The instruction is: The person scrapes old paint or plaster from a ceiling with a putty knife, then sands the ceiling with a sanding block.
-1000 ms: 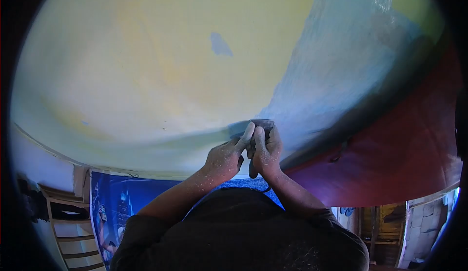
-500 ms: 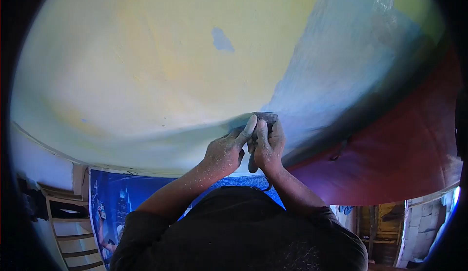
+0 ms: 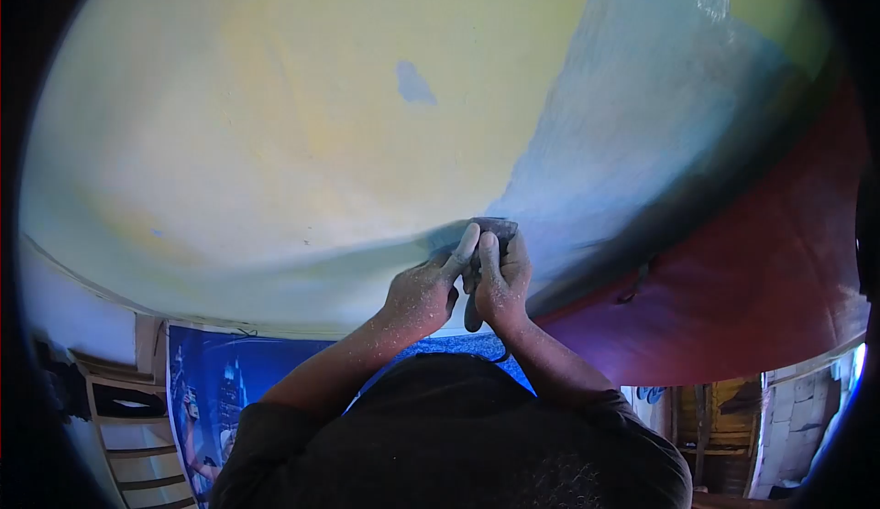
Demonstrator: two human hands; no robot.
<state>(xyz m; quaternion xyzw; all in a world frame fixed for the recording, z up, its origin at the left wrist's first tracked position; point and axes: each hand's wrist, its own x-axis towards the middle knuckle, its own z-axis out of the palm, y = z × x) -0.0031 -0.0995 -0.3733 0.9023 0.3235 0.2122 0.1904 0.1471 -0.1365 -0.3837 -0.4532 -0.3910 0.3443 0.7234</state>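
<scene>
A dark scraper-like tool (image 3: 495, 228) with a flat wide end and a rounded handle lies against the lower part of a large painted surface (image 3: 367, 161). My left hand (image 3: 426, 294) grips the tool from the left, its dusty thumb pressed on it. From the right, my right hand (image 3: 504, 280) is wrapped round the same tool, thumb along its front. The handle end sticks out below the hands. Above the tool the cream-yellow paint meets a bluish-grey area (image 3: 614, 115). A small grey patch (image 3: 415, 83) shows higher up. Pale dust covers both hands.
Red sheeting (image 3: 733, 298) hangs at the right. A blue printed banner (image 3: 238, 362) is behind at the lower left, beside wooden shelves (image 3: 142, 436). Wooden boards (image 3: 724, 426) and a block wall (image 3: 797, 426) appear at the lower right.
Both hands and the tool have shifted slightly down and left in view. The grip on the tool looks the same.
</scene>
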